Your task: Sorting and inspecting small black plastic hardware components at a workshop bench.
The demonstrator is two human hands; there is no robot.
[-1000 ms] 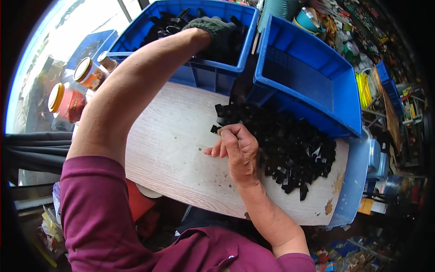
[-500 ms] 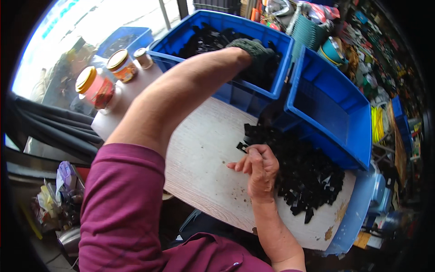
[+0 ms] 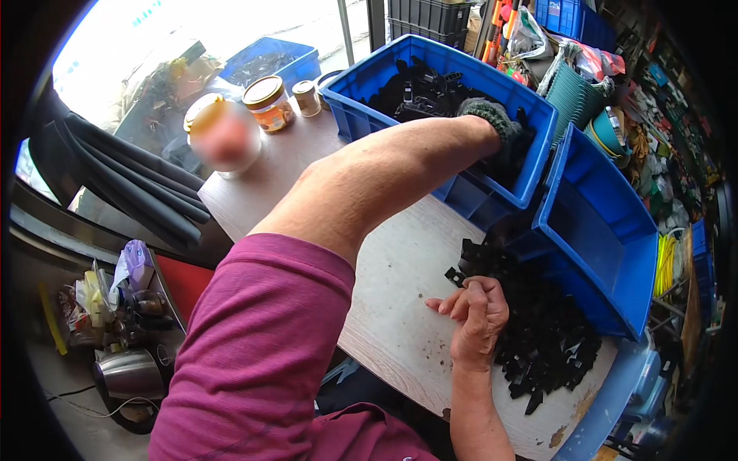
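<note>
My left hand [image 3: 498, 131], in a dark green knitted glove, reaches down into a large blue bin [image 3: 361, 125] at the far side of the table. Its fingers are hidden among the black plastic parts [image 3: 430, 96] in there. Lower and to the right, my bare right hand [image 3: 478, 321] is closed, with thumb and forefinger pinching a small black plastic piece [image 3: 455, 276]. That hand is just above the table [image 3: 396, 269], at the left edge of a spread pile of similar black parts [image 3: 550, 338].
A second blue bin [image 3: 596, 230] stands tilted behind the pile, with its inner floor showing. Lidded jars [image 3: 269, 104] line the table's far left. Beyond are a stack of teal baskets [image 3: 573, 92] and heaped clutter. A metal kettle [image 3: 131, 374] sits low at left.
The whole view has swung, so everything sits further right and lower in the picture. My left hand is still in the bin; my right hand still pinches the small black piece.
</note>
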